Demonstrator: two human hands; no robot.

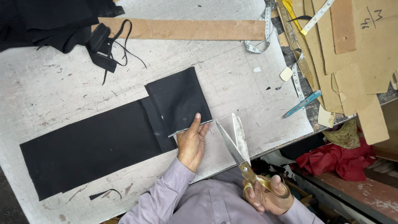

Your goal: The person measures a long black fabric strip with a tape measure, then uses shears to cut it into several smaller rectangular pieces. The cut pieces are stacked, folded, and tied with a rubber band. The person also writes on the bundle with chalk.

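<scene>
Left hand (pixel 191 142): fingers pinch folded black cloth (pixel 179 99) on table (pixel 232 83) | right hand (pixel 265 195): grips scissors (pixel 238 143), blades parted beside cloth edge | risk: cloth layers likely slip, fingertips near blades.

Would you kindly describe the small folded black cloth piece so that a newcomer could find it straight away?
Start at the pale grey worktable and find the long black fabric strip lying across it. At that strip's right end sits the folded black piece, its lower edge pinched by the left hand. Unlike the strip, it is short, nearly square and doubled over, nearest the open scissors.
</scene>
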